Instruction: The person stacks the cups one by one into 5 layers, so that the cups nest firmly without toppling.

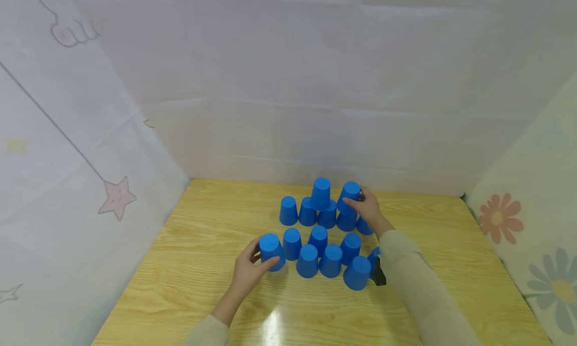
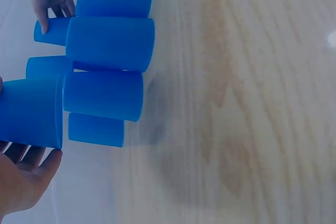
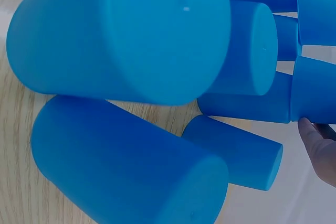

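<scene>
Both hands are full: left hand (image 1: 245,273) curled round one blue cup, the left cup (image 1: 272,251); right hand (image 1: 370,209) gripping another, the right cup (image 1: 349,195).

Pale cloth wall (image 1: 288,95) across the far side. Before it, the wood table (image 1: 216,221), with the other blue cups mouth down in three rough rows running crosswise to me. Back row (image 1: 288,212): five cups showing, the rightmost partly hidden. Middle row (image 1: 292,245): four showing. Front row (image 1: 332,262), nearest me: three.

Single upper cup (image 1: 321,195) stands unheld across the second and third cups of the back row, counting from the left. Right cup is just right of it, over the back row's right half; whether its rim touches down, I cannot tell. Left cup is just beside the left end of the middle row and looks raised off the table.

Key relation, my judgement: the back row's left end lies beyond my left hand and a little to its right, with the middle row's end cup close by. Left hand is nearer that end. Both held cups have their long axes close to upright, narrow end up.

Smallest detail: left thumb (image 1: 269,263) lies across the near side of its cup.
</scene>
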{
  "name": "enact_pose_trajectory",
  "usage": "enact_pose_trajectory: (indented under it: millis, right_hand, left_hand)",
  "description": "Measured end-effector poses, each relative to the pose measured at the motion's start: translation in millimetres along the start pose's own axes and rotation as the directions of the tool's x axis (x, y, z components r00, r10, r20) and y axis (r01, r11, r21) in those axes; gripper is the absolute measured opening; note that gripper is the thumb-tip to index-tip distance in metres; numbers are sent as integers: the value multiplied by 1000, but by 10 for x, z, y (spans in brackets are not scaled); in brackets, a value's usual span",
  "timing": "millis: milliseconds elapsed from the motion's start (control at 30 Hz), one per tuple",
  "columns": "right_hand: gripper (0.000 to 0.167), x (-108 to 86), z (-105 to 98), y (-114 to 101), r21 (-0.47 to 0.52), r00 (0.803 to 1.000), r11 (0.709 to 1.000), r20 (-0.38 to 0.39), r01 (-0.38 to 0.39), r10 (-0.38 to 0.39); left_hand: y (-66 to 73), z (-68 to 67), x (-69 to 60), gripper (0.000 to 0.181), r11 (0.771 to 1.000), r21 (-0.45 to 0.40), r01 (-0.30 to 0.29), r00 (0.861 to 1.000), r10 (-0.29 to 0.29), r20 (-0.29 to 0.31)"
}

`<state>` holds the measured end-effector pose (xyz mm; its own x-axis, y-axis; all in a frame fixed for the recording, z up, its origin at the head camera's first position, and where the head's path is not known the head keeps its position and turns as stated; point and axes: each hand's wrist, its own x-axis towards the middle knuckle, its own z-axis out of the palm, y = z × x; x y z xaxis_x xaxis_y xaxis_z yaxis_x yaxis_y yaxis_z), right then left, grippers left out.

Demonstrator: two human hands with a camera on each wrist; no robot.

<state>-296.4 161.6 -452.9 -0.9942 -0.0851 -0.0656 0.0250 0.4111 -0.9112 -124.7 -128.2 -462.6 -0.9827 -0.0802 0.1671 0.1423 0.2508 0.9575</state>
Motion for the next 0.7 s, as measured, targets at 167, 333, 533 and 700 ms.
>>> enact_pose_trajectory:
  millis: [167, 333, 533, 700]
  right_hand:
    - [68, 26, 29, 12, 4, 1000, 1000, -4, -14, 14]
    - [68, 30, 56, -16, 31, 1000, 999, 0, -13, 13]
    - [68, 53, 76, -10, 15, 1000, 1000, 0, -16, 16]
    - [70, 72, 82, -6, 3, 1000, 1000, 1, -15, 15]
  left_hand:
    - [80, -22, 87, 51, 1000, 3, -24, 1000, 24, 17]
    - [161, -23, 195, 51, 998, 14, -60, 998, 60, 37]
    - [205, 10, 344, 49, 994, 13, -107, 993, 106, 57]
    - [74, 27, 552, 51, 990, 26, -137, 990, 136, 43]
